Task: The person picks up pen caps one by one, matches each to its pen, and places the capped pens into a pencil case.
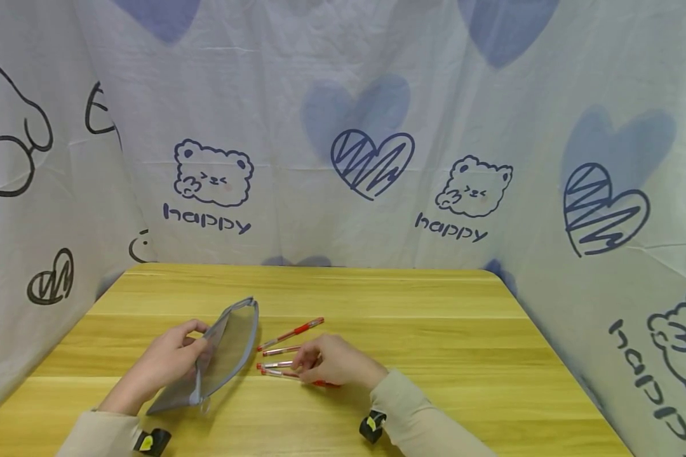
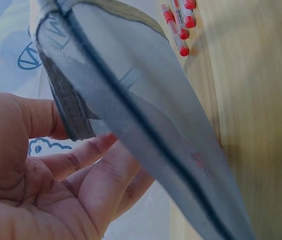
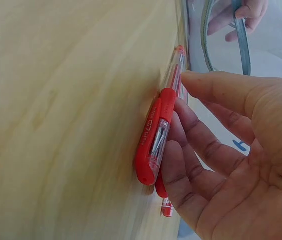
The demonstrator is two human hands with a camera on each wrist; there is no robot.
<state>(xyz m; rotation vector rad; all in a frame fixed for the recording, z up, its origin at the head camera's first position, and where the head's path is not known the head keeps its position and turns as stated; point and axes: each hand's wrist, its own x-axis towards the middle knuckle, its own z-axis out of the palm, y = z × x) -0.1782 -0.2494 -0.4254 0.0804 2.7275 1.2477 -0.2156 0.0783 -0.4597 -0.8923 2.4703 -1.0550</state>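
My left hand point(image 1: 168, 358) grips the rim of a translucent grey mesh zipper pouch point(image 1: 228, 358) and holds it tilted, its mouth spread apart. In the left wrist view, thumb and fingers pinch the zipper edge of the pouch point(image 2: 150, 107). Several clear pens with red caps and ends lie on the table right of the pouch. My right hand point(image 1: 340, 362) is down over the nearer ones. From the right wrist, the thumb and curled fingers close about the barrel of a red gel pen point(image 3: 166, 102) low over the wood; other pens are partly hidden behind it.
The wooden table point(image 1: 434, 330) is bounded at the back and sides by a white cloth point(image 1: 297, 222) printed with hearts and bears. One red pen point(image 1: 291, 334) lies slanted farther back than the others. Each wrist wears a black band point(image 1: 373, 426).
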